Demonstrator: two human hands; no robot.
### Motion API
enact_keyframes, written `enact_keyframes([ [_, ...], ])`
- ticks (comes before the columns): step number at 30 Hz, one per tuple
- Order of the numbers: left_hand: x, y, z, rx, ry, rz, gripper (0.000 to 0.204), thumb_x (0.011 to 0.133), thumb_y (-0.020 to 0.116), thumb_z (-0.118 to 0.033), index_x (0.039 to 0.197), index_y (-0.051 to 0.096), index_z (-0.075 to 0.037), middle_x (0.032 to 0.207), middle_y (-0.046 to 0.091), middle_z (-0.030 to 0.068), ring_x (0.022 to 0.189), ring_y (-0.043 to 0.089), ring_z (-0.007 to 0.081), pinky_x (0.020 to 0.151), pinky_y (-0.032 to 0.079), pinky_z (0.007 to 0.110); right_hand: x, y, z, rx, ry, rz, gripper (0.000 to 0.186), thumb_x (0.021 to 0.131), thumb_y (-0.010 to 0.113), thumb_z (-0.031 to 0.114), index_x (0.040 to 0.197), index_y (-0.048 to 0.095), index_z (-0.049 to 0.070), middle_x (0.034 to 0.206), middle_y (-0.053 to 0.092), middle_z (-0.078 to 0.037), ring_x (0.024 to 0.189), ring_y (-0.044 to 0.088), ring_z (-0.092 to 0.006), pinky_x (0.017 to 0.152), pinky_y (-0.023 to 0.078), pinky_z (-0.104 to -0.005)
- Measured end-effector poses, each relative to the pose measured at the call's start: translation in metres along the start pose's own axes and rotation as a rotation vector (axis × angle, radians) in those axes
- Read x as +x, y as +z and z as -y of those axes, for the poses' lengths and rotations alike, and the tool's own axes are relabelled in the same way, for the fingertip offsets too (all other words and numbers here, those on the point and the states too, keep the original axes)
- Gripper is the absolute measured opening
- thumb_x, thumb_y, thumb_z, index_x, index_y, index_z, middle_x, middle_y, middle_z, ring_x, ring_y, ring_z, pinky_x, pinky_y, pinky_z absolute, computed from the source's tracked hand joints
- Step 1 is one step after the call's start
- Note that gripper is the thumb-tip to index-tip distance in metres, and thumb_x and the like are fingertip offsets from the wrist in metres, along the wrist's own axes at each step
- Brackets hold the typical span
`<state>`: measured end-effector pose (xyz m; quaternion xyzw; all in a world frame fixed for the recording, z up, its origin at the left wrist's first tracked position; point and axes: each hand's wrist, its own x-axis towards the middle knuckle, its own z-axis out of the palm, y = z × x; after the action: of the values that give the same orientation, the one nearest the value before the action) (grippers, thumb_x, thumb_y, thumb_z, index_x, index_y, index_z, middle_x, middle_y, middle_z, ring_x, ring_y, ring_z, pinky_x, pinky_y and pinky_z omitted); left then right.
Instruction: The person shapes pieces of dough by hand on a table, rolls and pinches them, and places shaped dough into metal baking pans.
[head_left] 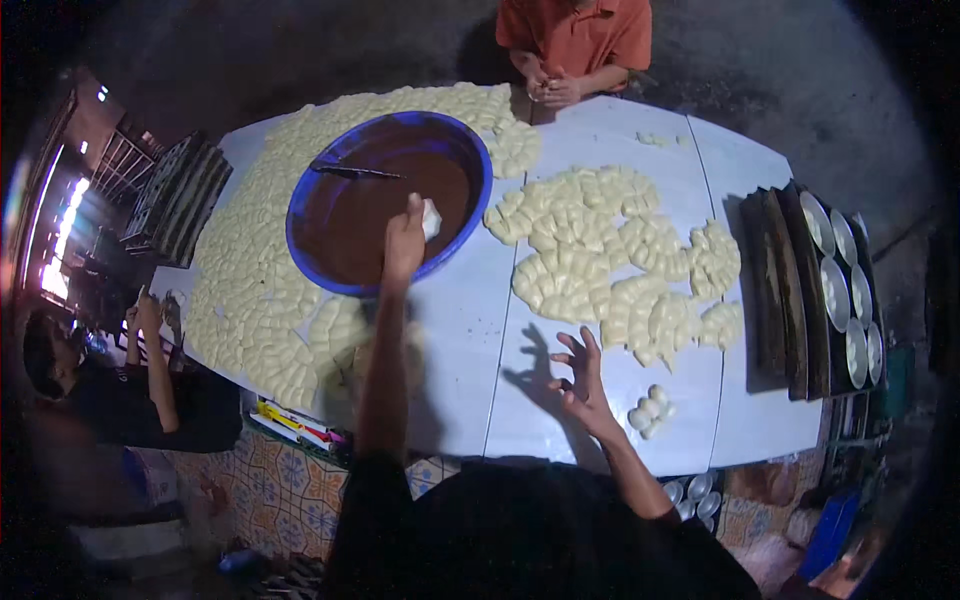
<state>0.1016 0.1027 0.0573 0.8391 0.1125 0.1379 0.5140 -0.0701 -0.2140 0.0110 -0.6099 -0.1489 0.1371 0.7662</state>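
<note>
A blue plastic basin [330, 262] with brown, smooth filling and a dark flat tool [355, 172] sits left of centre on the white table [525, 440]. My left hand [404, 238] is over the basin, fingers closed on a white piece [431, 221], probably dough. My right hand [581, 380] hovers open over the table, fingers spread and curved. Pale, segmented dough pieces cover much of the table's left, with more clusters [560, 280] right of the basin. A small dough cluster [652, 412] lies to the right of my right hand.
A co-worker in orange [575, 30] stands across the table, hands together. Another person in black [110, 400] works at the left. Stacked dark trays stand at the left [175, 205]; more, with metal tins [830, 290], at the right. Further tins [698, 500] sit below the near edge.
</note>
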Motion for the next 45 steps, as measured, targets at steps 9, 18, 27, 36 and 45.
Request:
enact_keyframes([
  [9, -0.020, 0.028, -0.017, 0.354, 0.050, 0.001, 0.074, 0.094, 0.026, -0.058, 0.089, 0.068, 0.003, 0.066, 0.062, 0.0175, 0.065, 0.058, 0.0341, 0.066, 0.043, 0.043, 0.011, -0.008, -0.012, 0.092, -0.025, -0.114, 0.085, 0.087, 0.064, 0.028, 0.148, 0.006, 0.019, 0.138, 0.033, -0.012, 0.111, 0.046, -0.0207, 0.083, 0.049, -0.0344],
  [18, -0.206, 0.091, -0.046, -0.858, -0.562, 0.408, 0.071, 0.095, 0.028, -0.058, 0.133, 0.046, 0.000, 0.117, 0.058, 0.0153, 0.112, 0.052, 0.0219, 0.101, 0.032, 0.036, 0.011, 0.001, -0.025, 0.572, 0.416, -0.385, 0.027, 0.092, 0.059, 0.017, 0.108, 0.059, -0.004, 0.083, 0.062, -0.006, 0.070, 0.059, -0.0113, 0.065, 0.050, -0.0222],
  [27, -0.261, 0.099, -0.056, -0.389, -0.101, 0.555, 0.037, 0.085, 0.057, 0.007, 0.122, 0.053, 0.007, 0.108, 0.056, 0.0110, 0.100, 0.059, 0.0200, 0.087, 0.053, 0.030, -0.048, -0.023, 0.010, -0.668, -0.286, -0.196, 0.030, 0.081, 0.063, 0.001, 0.111, 0.062, 0.004, 0.105, 0.055, -0.010, 0.091, 0.055, -0.0192, 0.078, 0.045, -0.0287],
  [36, -0.288, 0.117, -0.054, -0.528, -0.248, 0.523, 0.008, 0.086, 0.064, -0.005, 0.088, 0.061, 0.003, 0.092, 0.059, 0.0064, 0.081, 0.060, 0.0124, 0.068, 0.056, 0.025, -0.074, -0.028, 0.033, -0.529, -0.255, -0.221, 0.019, 0.080, 0.067, 0.010, 0.095, 0.066, -0.001, 0.094, 0.063, -0.010, 0.083, 0.061, -0.0211, 0.074, 0.049, -0.0317],
  [45, -0.301, 0.139, -0.061, -0.579, -0.133, 0.633, 0.039, 0.079, 0.061, 0.011, 0.113, 0.046, 0.001, 0.097, 0.054, 0.0083, 0.089, 0.059, 0.0158, 0.084, 0.054, 0.032, -0.082, -0.067, 0.014, 0.015, 0.360, -0.045, 0.038, 0.092, 0.055, 0.013, 0.128, 0.047, 0.003, 0.096, 0.056, -0.003, 0.087, 0.052, -0.0090, 0.073, 0.046, -0.0245],
])
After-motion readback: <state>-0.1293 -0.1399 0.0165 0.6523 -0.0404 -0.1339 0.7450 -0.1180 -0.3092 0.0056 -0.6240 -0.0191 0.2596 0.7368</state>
